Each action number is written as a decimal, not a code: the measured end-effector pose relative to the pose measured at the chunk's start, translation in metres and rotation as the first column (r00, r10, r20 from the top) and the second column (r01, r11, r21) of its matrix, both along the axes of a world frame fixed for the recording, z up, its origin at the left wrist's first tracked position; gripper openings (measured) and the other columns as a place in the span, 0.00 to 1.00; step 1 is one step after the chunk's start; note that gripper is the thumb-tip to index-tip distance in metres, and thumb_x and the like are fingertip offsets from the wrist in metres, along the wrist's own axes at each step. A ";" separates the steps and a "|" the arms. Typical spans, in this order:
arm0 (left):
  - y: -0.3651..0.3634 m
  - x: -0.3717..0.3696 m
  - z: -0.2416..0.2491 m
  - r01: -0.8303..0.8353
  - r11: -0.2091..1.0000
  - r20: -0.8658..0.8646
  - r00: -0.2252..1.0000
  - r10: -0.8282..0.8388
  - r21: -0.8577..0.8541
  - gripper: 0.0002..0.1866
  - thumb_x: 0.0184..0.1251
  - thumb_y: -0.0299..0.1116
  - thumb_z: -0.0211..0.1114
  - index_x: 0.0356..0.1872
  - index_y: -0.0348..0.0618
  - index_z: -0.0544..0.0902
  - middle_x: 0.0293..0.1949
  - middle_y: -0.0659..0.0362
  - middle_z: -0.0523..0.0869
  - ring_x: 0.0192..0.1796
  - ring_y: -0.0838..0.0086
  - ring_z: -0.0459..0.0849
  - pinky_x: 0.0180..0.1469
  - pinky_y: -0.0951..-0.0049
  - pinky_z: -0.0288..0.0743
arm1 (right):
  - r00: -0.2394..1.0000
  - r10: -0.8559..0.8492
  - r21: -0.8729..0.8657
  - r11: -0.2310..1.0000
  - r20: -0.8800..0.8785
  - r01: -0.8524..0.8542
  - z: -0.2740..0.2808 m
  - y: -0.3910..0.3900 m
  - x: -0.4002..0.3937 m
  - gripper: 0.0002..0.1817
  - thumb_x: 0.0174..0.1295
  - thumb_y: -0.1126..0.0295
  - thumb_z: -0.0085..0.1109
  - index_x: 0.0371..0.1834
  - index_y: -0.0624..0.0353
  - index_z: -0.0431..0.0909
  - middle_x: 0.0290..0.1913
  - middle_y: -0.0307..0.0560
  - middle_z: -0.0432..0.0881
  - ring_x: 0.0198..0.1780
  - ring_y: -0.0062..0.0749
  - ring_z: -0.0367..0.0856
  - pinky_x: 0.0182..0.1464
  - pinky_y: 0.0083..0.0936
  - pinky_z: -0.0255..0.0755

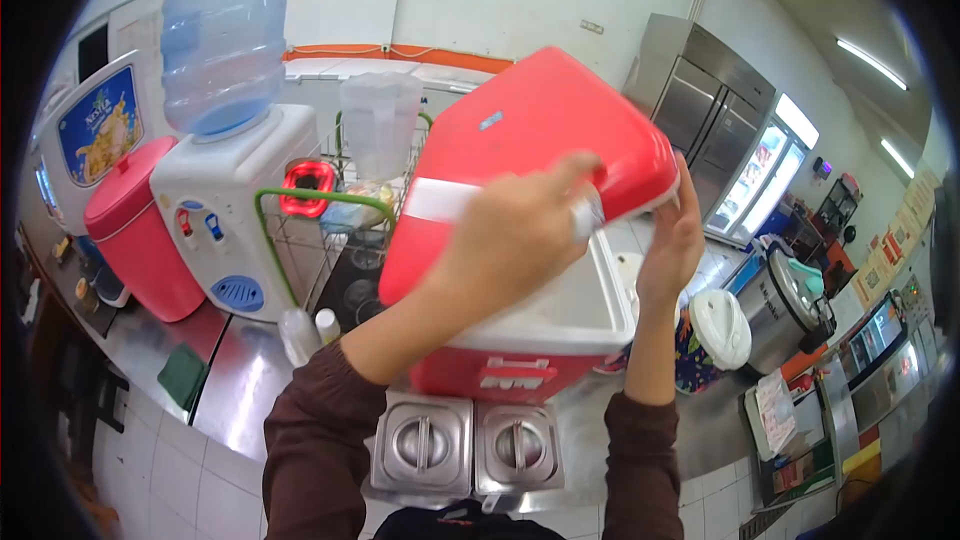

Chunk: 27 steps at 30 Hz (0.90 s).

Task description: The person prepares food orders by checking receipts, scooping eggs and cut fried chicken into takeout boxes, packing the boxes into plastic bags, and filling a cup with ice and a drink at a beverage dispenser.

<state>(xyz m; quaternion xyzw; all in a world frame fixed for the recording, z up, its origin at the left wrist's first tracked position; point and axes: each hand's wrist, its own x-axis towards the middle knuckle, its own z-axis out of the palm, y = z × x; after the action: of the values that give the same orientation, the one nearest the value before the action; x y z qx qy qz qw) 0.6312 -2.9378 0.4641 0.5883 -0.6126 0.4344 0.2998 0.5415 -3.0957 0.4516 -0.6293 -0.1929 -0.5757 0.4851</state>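
Observation:
A red cooler lid (530, 130) is raised and tilted above the red cooler box (480, 372), whose white inside shows in part. My right hand (672, 245) grips the lid's right edge, fingers behind it and palm turned inward. Blurred by motion, my left hand (520, 230) lies across the lid's outer face, its fingers curled in. A small whitish, partly dark-marked thing (587, 215) shows at those fingers; I cannot make out what it is. A white strip (440, 200) and a small blue sticker (490, 121) are on the lid.
Two lidded steel pans (422, 445) sit before the cooler on the steel counter (245, 390). To the left stand a water dispenser (245, 210), a pink container (140, 230) and a green-edged wire rack (275, 250). A patterned jug with white lid (718, 330) stands right.

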 end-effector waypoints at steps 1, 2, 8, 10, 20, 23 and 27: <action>0.007 0.010 0.013 0.067 0.986 -0.147 0.985 -0.089 -0.152 0.22 0.36 0.31 0.72 0.36 0.35 0.77 0.47 0.58 0.76 0.30 0.71 0.79 0.31 0.74 0.72 | 0.987 0.152 0.021 0.988 -0.049 -0.152 0.010 -0.015 0.025 0.30 0.62 0.53 0.49 0.57 0.69 0.64 0.53 0.53 0.73 0.53 0.36 0.72 0.55 0.30 0.63; 0.011 0.020 0.020 0.111 0.946 -0.274 0.941 -0.198 -0.304 0.22 0.35 0.28 0.72 0.37 0.35 0.77 0.46 0.57 0.77 0.32 0.73 0.80 0.32 0.75 0.74 | 0.949 0.301 0.052 0.953 -0.091 -0.297 0.013 -0.032 0.053 0.28 0.61 0.55 0.48 0.55 0.70 0.67 0.49 0.53 0.76 0.47 0.37 0.77 0.47 0.30 0.71; 0.024 0.054 0.016 0.204 0.878 -0.182 0.934 -0.307 -0.433 0.26 0.33 0.24 0.73 0.40 0.32 0.77 0.46 0.51 0.78 0.39 0.71 0.81 0.38 0.76 0.75 | 0.094 -0.594 -0.591 0.747 -0.799 -0.304 -0.135 -0.094 0.221 0.17 0.56 0.65 0.51 0.46 0.63 0.74 0.40 0.51 0.80 0.39 0.34 0.79 0.43 0.29 0.72; 0.019 0.054 0.013 0.230 0.866 -0.231 0.905 -0.359 -0.444 0.24 0.33 0.25 0.72 0.39 0.32 0.77 0.45 0.52 0.78 0.34 0.71 0.79 0.34 0.76 0.72 | -0.041 -0.655 -0.601 0.714 -0.754 -0.360 -0.164 -0.094 0.227 0.18 0.54 0.64 0.53 0.46 0.63 0.73 0.40 0.51 0.80 0.39 0.34 0.79 0.43 0.29 0.72; -0.027 0.024 -0.006 0.267 0.934 -0.160 0.938 -0.309 -0.239 0.17 0.31 0.30 0.71 0.28 0.40 0.78 0.43 0.62 0.79 0.24 0.75 0.76 0.22 0.76 0.63 | 0.006 -0.611 -0.600 0.776 -0.792 -0.195 -0.114 -0.085 0.165 0.26 0.46 0.64 0.63 0.49 0.63 0.70 0.41 0.51 0.80 0.40 0.35 0.79 0.43 0.28 0.72; -0.048 0.003 -0.026 0.271 0.959 -0.084 0.957 -0.278 -0.078 0.19 0.32 0.31 0.70 0.31 0.40 0.78 0.43 0.63 0.79 0.26 0.76 0.76 0.26 0.75 0.65 | 0.153 -0.569 -0.570 0.821 -0.808 0.041 -0.064 -0.080 0.082 0.29 0.43 0.63 0.66 0.50 0.63 0.68 0.41 0.51 0.80 0.40 0.35 0.79 0.43 0.28 0.72; -0.062 -0.018 -0.047 0.203 0.976 -0.023 0.979 -0.202 0.073 0.21 0.33 0.33 0.70 0.34 0.42 0.77 0.41 0.64 0.79 0.26 0.74 0.77 0.28 0.74 0.67 | 0.234 -0.651 -0.407 0.673 -0.722 0.618 -0.036 -0.074 -0.092 0.33 0.40 0.63 0.70 0.51 0.63 0.67 0.41 0.51 0.79 0.40 0.35 0.79 0.43 0.28 0.72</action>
<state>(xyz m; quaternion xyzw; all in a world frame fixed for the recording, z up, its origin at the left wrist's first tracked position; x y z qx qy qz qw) 0.6129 -2.9993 0.4167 0.5372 -0.6828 0.3738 0.3247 0.4497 -3.1696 0.4153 -0.8507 0.3199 -0.3497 0.2275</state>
